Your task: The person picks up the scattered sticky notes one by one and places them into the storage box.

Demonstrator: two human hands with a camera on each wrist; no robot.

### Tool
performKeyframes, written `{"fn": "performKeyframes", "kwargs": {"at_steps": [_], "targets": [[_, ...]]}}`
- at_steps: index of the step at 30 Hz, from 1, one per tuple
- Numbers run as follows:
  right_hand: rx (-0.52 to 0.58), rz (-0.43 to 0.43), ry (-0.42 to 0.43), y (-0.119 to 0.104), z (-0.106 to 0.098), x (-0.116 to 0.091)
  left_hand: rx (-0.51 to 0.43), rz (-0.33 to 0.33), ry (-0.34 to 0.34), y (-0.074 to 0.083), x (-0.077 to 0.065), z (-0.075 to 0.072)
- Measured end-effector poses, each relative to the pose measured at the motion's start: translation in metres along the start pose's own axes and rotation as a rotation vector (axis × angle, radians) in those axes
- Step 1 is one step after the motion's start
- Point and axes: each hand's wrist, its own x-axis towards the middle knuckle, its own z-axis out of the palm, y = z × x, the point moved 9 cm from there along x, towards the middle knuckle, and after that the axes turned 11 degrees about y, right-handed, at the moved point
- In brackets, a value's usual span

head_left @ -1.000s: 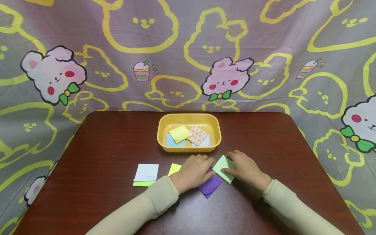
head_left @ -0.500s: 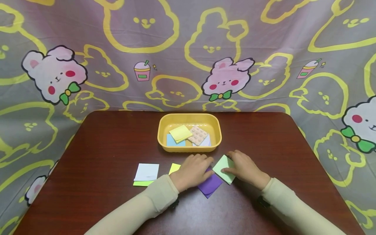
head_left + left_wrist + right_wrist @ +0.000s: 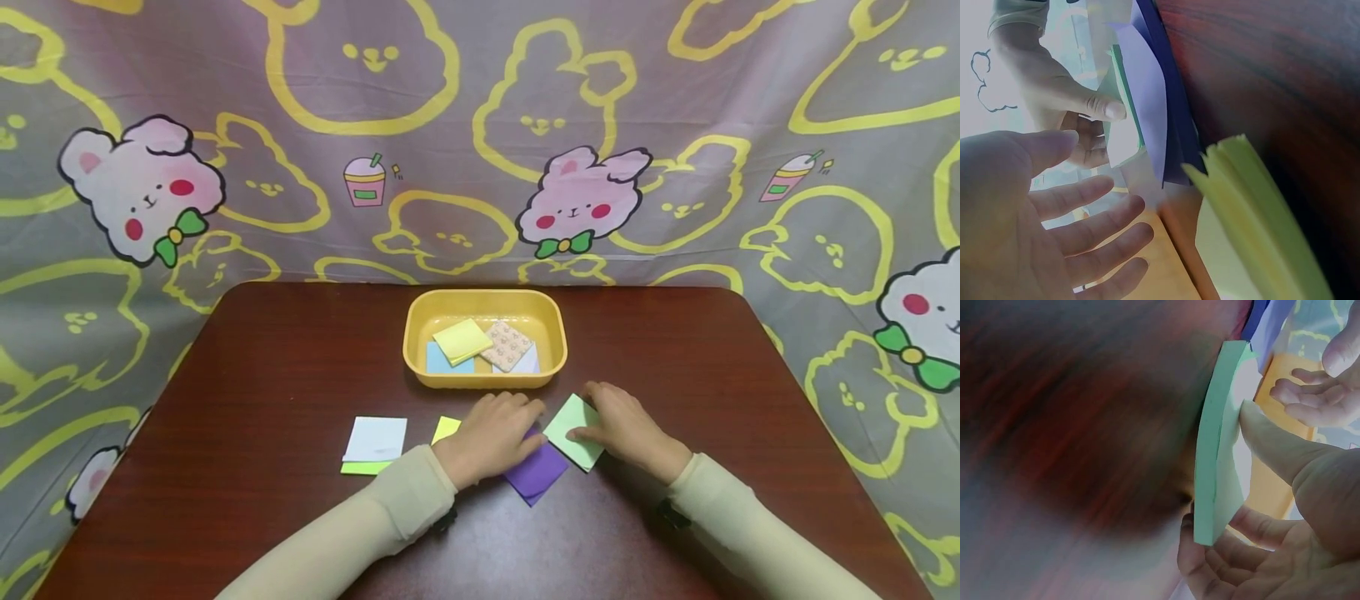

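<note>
My right hand [image 3: 630, 433] pinches a mint-green sticky note pad [image 3: 564, 432], thumb on its top face and fingers curled at its far edge, as the right wrist view shows. Just left of it lies a purple sticky note pad [image 3: 536, 477] with a lifted top sheet. Over the purple pad and a yellow sticky note pad [image 3: 444, 428] hovers my left hand [image 3: 486, 440], which partly covers both. In the left wrist view its fingers [image 3: 1100, 240] are spread and relaxed, holding nothing. The yellow pad [image 3: 1260, 231] stands close by there, its sheets slightly fanned.
Behind the hands stands a yellow plastic tray [image 3: 483, 382] with several note pads inside: yellow, light blue, patterned and white. A pale blue-white pad [image 3: 377, 437] overlaps a lime-green one [image 3: 367, 468] at the left. A patterned curtain [image 3: 450, 158] hangs behind the brown table [image 3: 262, 375].
Both hands stay almost still. The right hand keeps its pinch on the mint-green sticky note pad, which has barely shifted; the head view drifts slightly.
</note>
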Motion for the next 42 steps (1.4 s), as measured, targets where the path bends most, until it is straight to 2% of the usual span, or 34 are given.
{"fn": "performKeyframes", "kwargs": {"at_steps": [15, 24, 42], "targets": [[0.054, -0.004, 0.052, 0.003, -0.016, 0.004, -0.008, 0.000, 0.001, 0.004, 0.001, 0.003], [0.029, 0.000, 0.081, 0.004, -0.030, 0.007, -0.014, 0.000, -0.007, 0.009, 0.002, 0.004], [0.010, 0.000, 0.099, 0.009, -0.045, 0.009, -0.019, 0.020, 0.006, 0.015, 0.010, 0.000]]}}
